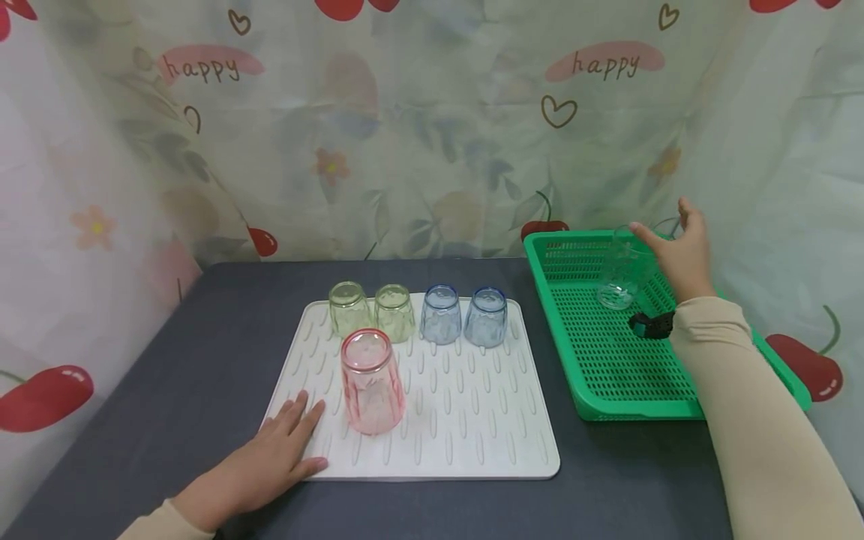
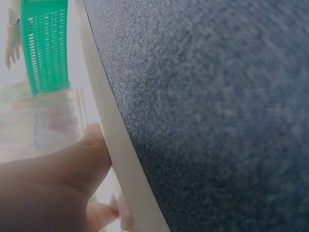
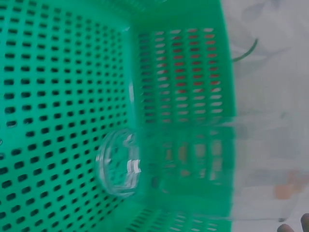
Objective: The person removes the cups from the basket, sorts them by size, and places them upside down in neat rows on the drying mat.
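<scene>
My left hand (image 1: 277,454) rests spread on the left front corner of a white ribbed drying mat (image 1: 466,442). In the left wrist view its thumb (image 2: 94,137) lies at the mat's edge. Beside it a pink glass (image 1: 373,386) stands upside down. Two green glasses (image 1: 349,311) and two blue glasses (image 1: 486,319) line the mat's back. My right hand (image 1: 682,255) is over the green basket (image 1: 574,367), thumb and fingers apart around a clear rim. A clear glass (image 1: 616,289) stands in the basket; its base (image 3: 118,164) shows in the right wrist view.
A dark grey cloth (image 1: 202,360) covers the table. Behind it and at both sides hangs a patterned curtain (image 1: 432,150). The basket's raised wall (image 1: 563,352) stands right of the mat, with a strip of table between them.
</scene>
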Tool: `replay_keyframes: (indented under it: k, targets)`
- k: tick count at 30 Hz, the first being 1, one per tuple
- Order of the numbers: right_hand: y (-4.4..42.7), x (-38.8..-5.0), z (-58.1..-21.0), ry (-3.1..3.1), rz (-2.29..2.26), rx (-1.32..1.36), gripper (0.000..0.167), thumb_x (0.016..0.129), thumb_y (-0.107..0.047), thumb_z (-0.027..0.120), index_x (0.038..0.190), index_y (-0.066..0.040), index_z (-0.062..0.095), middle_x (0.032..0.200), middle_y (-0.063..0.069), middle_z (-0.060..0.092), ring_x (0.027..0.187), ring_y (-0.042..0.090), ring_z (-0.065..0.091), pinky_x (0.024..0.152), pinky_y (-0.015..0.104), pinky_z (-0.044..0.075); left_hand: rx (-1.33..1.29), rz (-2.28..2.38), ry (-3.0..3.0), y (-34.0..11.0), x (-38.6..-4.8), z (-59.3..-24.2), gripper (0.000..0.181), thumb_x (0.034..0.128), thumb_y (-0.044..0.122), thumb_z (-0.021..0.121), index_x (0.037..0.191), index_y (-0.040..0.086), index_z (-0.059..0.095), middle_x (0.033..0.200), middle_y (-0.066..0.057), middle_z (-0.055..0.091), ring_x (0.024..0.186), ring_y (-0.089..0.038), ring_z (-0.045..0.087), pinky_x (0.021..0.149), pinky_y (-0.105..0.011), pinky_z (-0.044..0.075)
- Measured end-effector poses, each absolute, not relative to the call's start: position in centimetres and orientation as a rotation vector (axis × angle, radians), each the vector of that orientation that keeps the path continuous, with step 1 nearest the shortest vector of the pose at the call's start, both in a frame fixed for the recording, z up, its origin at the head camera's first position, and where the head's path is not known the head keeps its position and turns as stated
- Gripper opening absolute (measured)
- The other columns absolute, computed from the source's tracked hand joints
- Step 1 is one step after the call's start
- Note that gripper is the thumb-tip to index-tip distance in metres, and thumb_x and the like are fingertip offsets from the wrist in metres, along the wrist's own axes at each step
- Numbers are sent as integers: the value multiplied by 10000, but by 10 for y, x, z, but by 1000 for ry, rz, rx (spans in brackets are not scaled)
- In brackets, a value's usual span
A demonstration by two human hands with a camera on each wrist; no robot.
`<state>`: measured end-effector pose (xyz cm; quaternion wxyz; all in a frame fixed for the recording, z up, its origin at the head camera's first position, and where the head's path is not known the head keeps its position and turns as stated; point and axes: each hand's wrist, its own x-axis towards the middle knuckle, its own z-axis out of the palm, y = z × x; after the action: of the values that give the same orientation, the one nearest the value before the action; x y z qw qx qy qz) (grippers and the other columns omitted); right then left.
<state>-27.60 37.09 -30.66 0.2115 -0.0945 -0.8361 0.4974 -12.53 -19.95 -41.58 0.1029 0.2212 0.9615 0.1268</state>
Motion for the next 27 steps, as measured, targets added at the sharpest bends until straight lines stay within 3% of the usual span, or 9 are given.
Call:
replay_keyframes:
  k: [7,16,27]
  targets:
    - [378,-284,-327,-2419,1340,-284,1035,872,-526,630,1561,-137,-38,1631,106,-44,1498,323,-11,1182,553,118,654,373,2841,-199,-125,-416,810,903,506,590,1471,-18,347,1529,-336,221,1390,-535,233,1046,-690,257]
    - [386,-286,-339,-2476,1434,-321,1110,870,-551,615,1531,-141,-177,1611,155,-128,1484,357,-81,1159,602,110,648,374,2842,-200,-126,-417,807,905,502,589,1473,-16,344,1531,-334,218,1394,-531,228,1053,-685,252]
    - [389,-288,-348,-2567,1474,-288,1139,875,-525,630,1514,-118,-221,1609,214,-33,1450,463,100,1093,636,251,627,362,2834,-200,-127,-416,815,897,507,598,1474,-9,345,1532,-330,219,1395,-527,232,1058,-681,250]
